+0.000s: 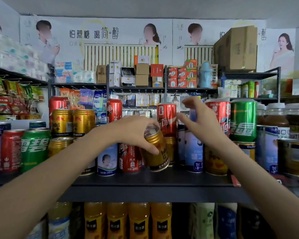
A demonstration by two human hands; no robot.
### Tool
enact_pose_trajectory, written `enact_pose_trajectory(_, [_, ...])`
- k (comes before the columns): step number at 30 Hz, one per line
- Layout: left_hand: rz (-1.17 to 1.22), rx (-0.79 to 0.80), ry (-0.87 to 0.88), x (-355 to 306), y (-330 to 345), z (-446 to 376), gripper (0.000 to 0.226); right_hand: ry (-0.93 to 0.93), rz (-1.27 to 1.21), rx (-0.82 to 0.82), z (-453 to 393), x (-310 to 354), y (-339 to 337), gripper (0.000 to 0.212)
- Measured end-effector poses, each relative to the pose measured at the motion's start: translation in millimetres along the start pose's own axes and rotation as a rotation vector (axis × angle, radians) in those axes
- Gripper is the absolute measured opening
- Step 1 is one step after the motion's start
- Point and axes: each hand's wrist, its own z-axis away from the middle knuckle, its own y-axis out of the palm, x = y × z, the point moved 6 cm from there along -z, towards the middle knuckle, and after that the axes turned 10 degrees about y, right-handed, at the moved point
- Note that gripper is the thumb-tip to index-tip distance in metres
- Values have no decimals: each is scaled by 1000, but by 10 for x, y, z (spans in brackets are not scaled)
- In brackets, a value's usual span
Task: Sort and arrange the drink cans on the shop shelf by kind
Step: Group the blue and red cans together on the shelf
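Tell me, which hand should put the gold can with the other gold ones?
Probably the left hand: it already grips the tilted gold can, and the stacked gold cans stand on its side.

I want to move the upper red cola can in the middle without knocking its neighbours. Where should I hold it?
Grip the red cola can round its upper body from the front: it stands upright on lower cans, and the right hand is beside it, open.

The shelf [154, 181] carries 2 green cans [35, 149], 6 red cans [166, 118] and 4 orange-juice bottles [116, 221].
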Motion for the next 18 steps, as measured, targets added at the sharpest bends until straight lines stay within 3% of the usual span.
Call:
enact_pose_trajectory(4, [-192,136,-36,41,149,-111,75,78,263,140,-470,-3,193,58])
enact_pose_trajectory(10, [-276,319,-94,100,332,-167,77,250,398,293,-828,-199,670,80])
enact_pose_trajectory(16, [-309,287,-70,103,437,-169,75,271,159,153,-746,-227,638,68])
enact_pose_trajectory(18, [-219,231,-74,137,443,-140,72,227,33,86,-708,-169,528,68])
